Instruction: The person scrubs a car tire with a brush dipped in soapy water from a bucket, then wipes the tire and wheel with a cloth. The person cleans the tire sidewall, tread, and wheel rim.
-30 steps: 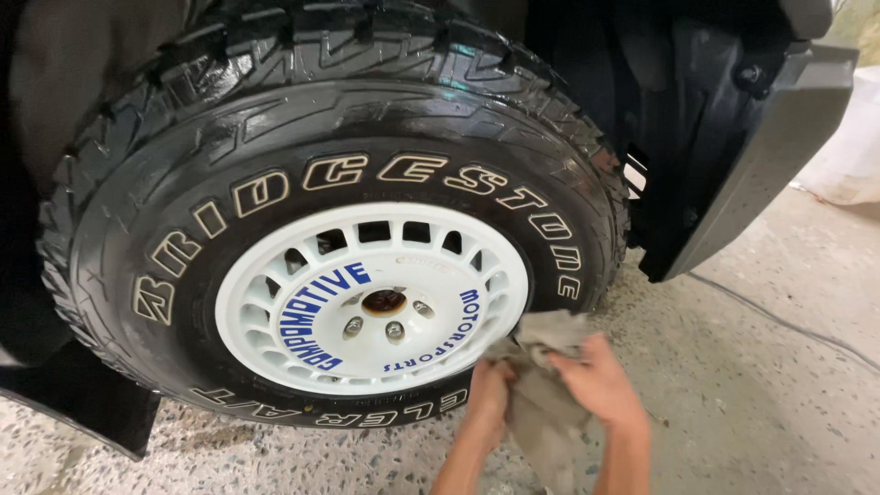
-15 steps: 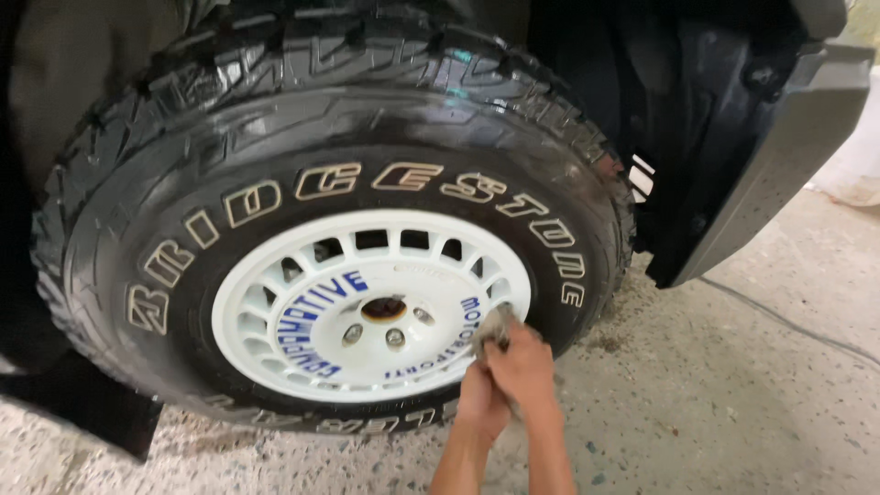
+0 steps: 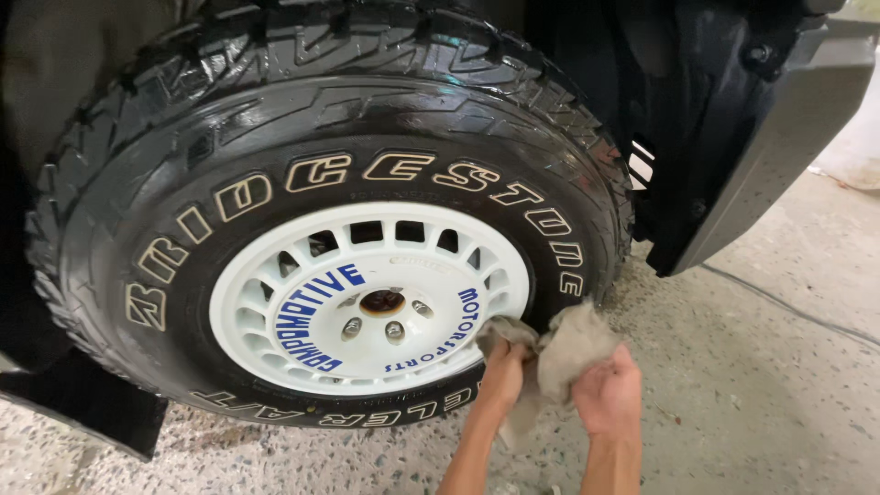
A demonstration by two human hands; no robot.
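Rag (image 3: 559, 353) gripped by both hands: left (image 3: 506, 371) presses it against white rim (image 3: 275, 321) (lower right edge), right (image 3: 610, 396) bunches rest.

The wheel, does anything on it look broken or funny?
Nothing looks broken. The white wheel sits straight in its shiny black tyre. The one odd spot is the rusty brown centre hub, which stands out against the clean white. Both hands, left hand and right hand, hold a crumpled grey-brown rag at the rim's lower right edge.

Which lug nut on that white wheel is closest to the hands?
The right-hand lug nut, just right of the rusty hub centre. It lies toward the left hand; the others are further left.
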